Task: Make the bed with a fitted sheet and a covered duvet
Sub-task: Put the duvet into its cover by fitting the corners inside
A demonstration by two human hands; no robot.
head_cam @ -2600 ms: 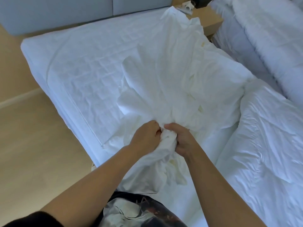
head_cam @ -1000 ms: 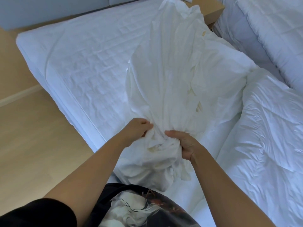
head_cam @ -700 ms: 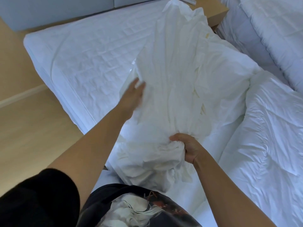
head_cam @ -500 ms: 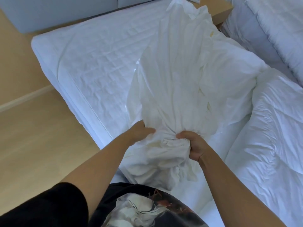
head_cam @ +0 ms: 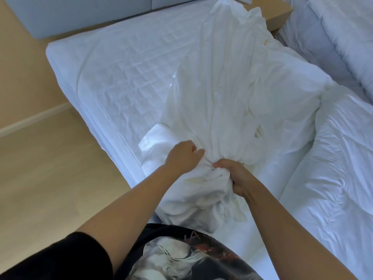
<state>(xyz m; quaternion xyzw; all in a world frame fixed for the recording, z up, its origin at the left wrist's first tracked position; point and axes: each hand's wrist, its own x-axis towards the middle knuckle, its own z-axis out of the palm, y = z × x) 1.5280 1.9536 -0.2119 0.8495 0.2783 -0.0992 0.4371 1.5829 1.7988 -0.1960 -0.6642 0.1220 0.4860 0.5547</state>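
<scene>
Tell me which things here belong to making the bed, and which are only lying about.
For the job:
sheet, bunched and gripped by the left hand and right hand
mattress
duvet

Lying about:
nightstand
second bed

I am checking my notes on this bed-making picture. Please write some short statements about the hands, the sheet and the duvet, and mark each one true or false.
1. The right hand grips a bunch of the crumpled white fabric sheet. True.
2. The sheet is spread flat over the whole quilted white mattress. False: it lies gathered in a long heap, and the left part of the mattress is uncovered.
3. Both hands hold the puffy white duvet. False: neither hand touches it; it lies to the right of the sheet.
4. The left hand grips the sheet close beside the right hand. True.
</scene>
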